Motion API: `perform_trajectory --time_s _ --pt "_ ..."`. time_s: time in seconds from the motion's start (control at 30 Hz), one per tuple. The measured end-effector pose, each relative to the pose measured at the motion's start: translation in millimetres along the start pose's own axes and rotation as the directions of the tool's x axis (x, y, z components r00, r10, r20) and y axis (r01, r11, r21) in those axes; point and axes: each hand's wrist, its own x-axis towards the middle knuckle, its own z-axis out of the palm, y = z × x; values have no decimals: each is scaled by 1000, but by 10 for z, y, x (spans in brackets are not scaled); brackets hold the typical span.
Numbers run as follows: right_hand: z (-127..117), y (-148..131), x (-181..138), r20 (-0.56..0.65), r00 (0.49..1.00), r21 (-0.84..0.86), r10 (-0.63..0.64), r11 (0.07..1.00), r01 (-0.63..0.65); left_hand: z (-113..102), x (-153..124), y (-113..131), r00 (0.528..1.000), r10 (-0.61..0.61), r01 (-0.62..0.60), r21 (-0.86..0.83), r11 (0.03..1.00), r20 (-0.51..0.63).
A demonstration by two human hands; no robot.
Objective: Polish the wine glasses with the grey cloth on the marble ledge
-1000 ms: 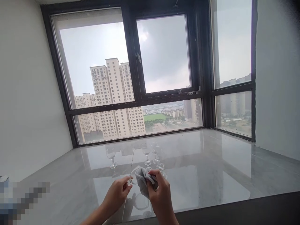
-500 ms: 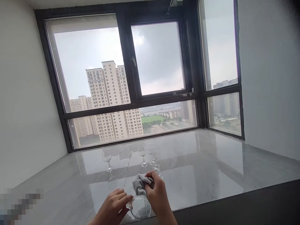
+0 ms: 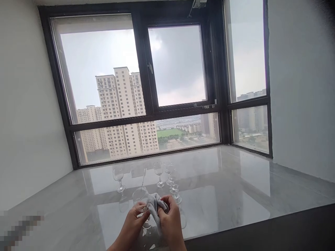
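A clear stemmed wine glass (image 3: 138, 195) is in my left hand (image 3: 133, 220), its bowl tilted up and to the left. The fingers are closed around its lower part, and the stem is partly hidden. My right hand (image 3: 170, 216) grips a grey cloth (image 3: 155, 205), bunched between the two hands and pressed against the glass near its stem. Part of the cloth hangs down below the fingers. Beyond my right hand, a glass foot (image 3: 177, 198) shows close to the knuckles.
On the shiny grey sill stand several more wine glasses: one at the left (image 3: 119, 179), another (image 3: 158, 173) near the middle, others clustered to its right. A dark-framed window (image 3: 146, 120) rises behind. The sill's front edge (image 3: 251, 218) slopes across the lower right.
The glass has turned from bowl low, near the sill's front, to bowl up and left. My left hand has shifted its grip; the cloth has moved slightly lower, beside the stem.
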Motion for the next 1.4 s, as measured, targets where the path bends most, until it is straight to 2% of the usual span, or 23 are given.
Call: perform_trajectory --time_s 0.13,0.2,0.33,0.43,0.5,0.6,0.67,0.77,0.93,1.07,1.17,1.23,1.27,1.33,1.4 --pt "-44 -15 7 -19 998 -155 -57 986 54 -29 70 -67 972 -224 224 -12 975 -76" --pt "-55 2 3 -24 994 -234 -107 967 98 -42 91 -62 949 -289 287 -31 957 -123" --pt "-82 -14 -2 7 993 -316 -120 942 116 -48 182 -5 942 -268 265 -43 963 -203" --pt "-157 -154 21 65 995 -323 -79 941 96 -4 326 -7 955 -245 252 19 968 -166" --pt "-241 -301 41 87 994 -252 -71 963 91 53 445 -36 979 -185 192 79 978 -84" --pt "-432 -534 66 23 996 -68 -87 994 89 171 630 -88 997 -68 62 180 982 23" --pt "-609 -652 84 -87 992 21 -96 995 98 257 756 -121 999 -25 14 258 966 37" --pt "-916 -727 131 -288 955 102 -73 989 106 372 948 -173 999 -16 3 329 944 36" --pt "-1302 -656 232 -424 901 375 95 924 79 488 1166 -276 1000 -18 11 368 930 15" --pt "-1420 -596 267 -467 873 434 140 897 88 420 1124 -312 1000 14 -5 419 908 -19" --pt "-1459 -558 281 -469 872 420 142 904 79 180 1024 -295 992 81 -21 491 871 -102" --pt "-1477 -517 298 -471 870 394 149 917 56 -66 978 -287 960 133 25 543 839 -248" --pt "-1485 -489 309 -477 866 375 154 926 42 -204 968 -292 925 156 66 550 832 -348" --pt "-1497 -423 334 -483 859 318 166 948 -5 -484 971 -335 816 192 149 519 842 -546" --pt "-1507 -350 359 -483 858 249 175 967 -57 -735 995 -424 690 221 195 471 860 -689"
